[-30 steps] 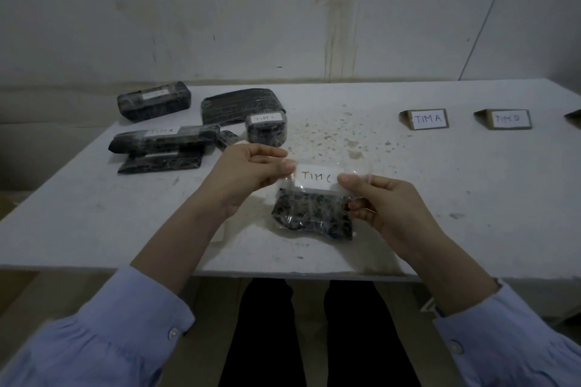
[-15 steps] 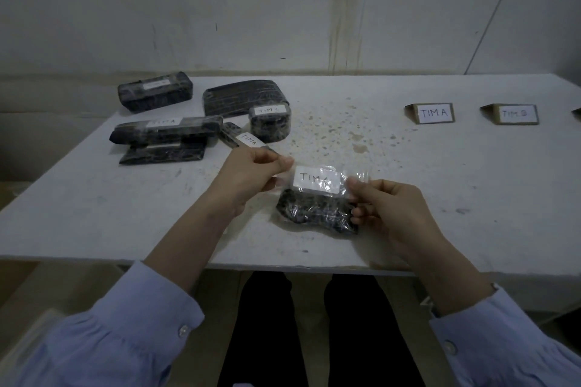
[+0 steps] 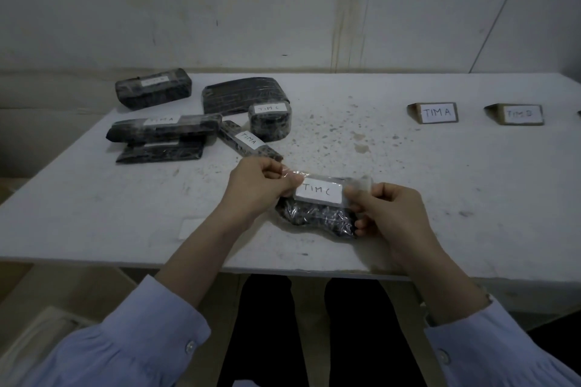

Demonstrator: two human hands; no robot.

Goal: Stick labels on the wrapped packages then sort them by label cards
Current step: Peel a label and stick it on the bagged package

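Left hand (image 3: 256, 186) and right hand (image 3: 385, 212) pinch the taped TIM C label (image 3: 319, 193) over the near package (image 3: 317, 217); uneven lowering risks creased tape or a crooked label

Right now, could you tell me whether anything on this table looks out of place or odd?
Brown specks and stains dot the middle of the table, below a drip streak on the wall. In the far-left pile, the large flat package shows no label from here.
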